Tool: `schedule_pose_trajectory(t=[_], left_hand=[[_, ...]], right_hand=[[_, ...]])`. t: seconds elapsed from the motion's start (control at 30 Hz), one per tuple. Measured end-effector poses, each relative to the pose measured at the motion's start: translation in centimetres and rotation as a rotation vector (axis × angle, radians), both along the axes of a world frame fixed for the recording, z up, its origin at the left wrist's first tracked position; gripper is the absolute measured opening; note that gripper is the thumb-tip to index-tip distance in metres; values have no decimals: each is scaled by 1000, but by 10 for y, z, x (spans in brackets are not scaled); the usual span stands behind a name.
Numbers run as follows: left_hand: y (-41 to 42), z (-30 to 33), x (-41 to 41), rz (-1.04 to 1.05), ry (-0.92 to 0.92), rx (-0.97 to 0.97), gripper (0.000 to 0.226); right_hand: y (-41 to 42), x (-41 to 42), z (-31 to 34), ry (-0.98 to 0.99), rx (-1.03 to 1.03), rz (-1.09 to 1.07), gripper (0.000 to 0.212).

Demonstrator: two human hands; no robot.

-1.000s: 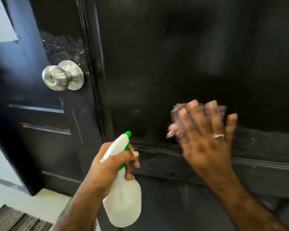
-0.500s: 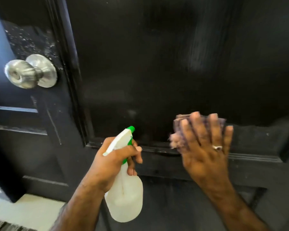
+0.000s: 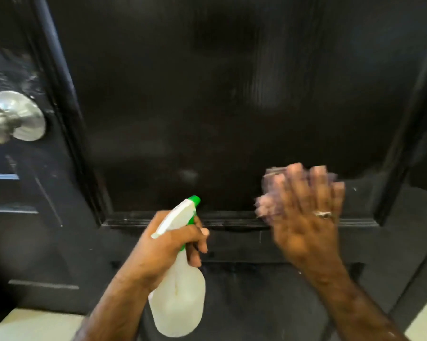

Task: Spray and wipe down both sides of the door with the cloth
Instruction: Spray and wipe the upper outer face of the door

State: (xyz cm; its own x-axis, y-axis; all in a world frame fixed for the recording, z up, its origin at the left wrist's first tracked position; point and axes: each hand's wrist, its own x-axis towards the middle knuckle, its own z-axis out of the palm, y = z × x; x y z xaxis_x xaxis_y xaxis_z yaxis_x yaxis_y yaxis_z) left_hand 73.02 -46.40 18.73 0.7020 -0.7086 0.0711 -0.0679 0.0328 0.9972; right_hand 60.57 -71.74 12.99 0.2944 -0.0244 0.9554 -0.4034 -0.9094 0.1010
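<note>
Motion-blurred: right hand (image 3: 306,217), with fingertips smeared; purple cloth (image 3: 269,193) mostly hidden under that hand, only upper and left edges showing, fold and texture impossible to tell; door knob (image 3: 15,119) blurred and cut by left edge; white specks above knob smeared, droplets or marks not to tell; neck and trigger of spray bottle (image 3: 180,299) covered by left hand (image 3: 163,249); both forearms cut off at bottom edge; door (image 3: 207,94) cropped at top.
</note>
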Motion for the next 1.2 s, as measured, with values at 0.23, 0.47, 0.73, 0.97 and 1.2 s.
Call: schedule_pose_trajectory(t=[0.23, 0.47, 0.73, 0.97, 1.2], left_hand=[[-8, -3, -15, -21, -25, 126, 36], [-17, 13, -16, -52, -24, -46, 26], [-27, 14, -18, -66, 0, -44, 32], [-49, 15, -27, -84, -6, -50, 36], [-64, 11, -38, -112, 5, -10, 43]], right_hand=[[7, 18, 65, -363, 327, -82, 62], [25, 17, -17, 116, -79, 98, 64], [1, 17, 62, -462, 414, -107, 62], [-1, -4, -8, 46, -12, 73, 58], [-41, -18, 34, -469, 472, -175, 64]])
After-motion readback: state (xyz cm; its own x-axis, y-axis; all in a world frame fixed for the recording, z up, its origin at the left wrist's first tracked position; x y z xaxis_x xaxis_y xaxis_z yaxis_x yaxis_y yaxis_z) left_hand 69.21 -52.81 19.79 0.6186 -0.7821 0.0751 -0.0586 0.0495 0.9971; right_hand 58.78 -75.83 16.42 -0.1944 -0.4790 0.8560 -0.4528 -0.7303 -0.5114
